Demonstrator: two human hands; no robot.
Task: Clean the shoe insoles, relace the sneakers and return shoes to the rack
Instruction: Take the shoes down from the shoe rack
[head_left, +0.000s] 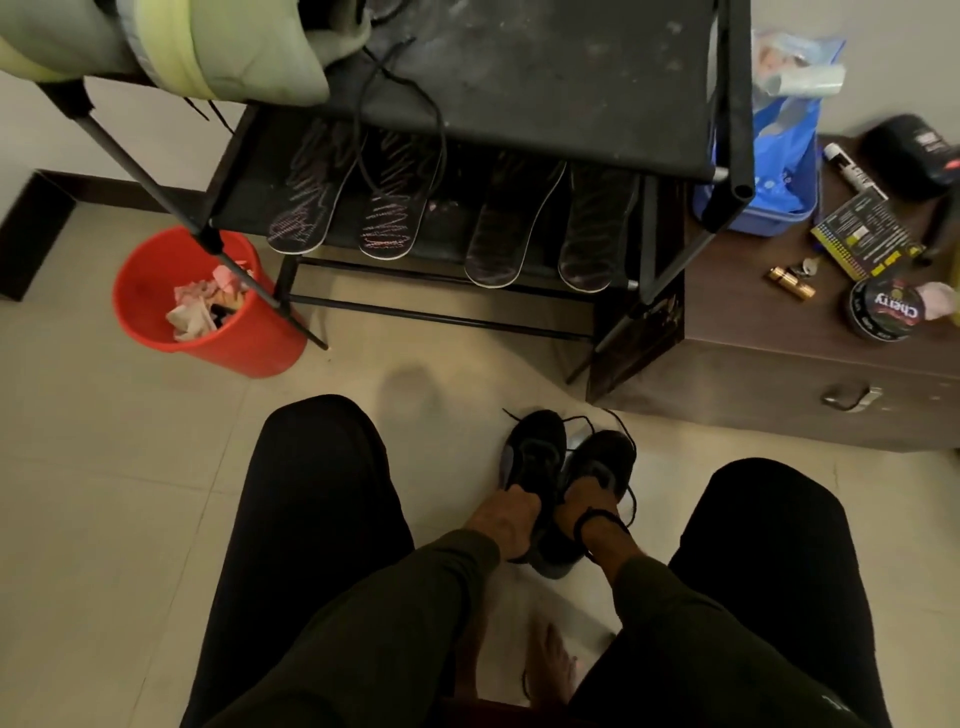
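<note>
- Sneakers (569, 478): a black pair on the floor between the person's knees, side by side and touching, long axes running away from the person toward the rack (519, 130), toes farthest.
- Left hand (506, 519): grip closed with fingers curled over the collar of the left-lying shoe, at its near, heel end.
- Right hand (584, 506): grip closed on the right-lying shoe's opening; a loose black lace (602, 519) crosses the wrist.
- Each hand sits at the heel end of its own shoe, so the shoes extend forward from both grips.
- Insoles (441, 218): four lie in a row on the rack's lower shelf, well ahead of the shoes.
- Judgement: insoles must go back before lacing.
</note>
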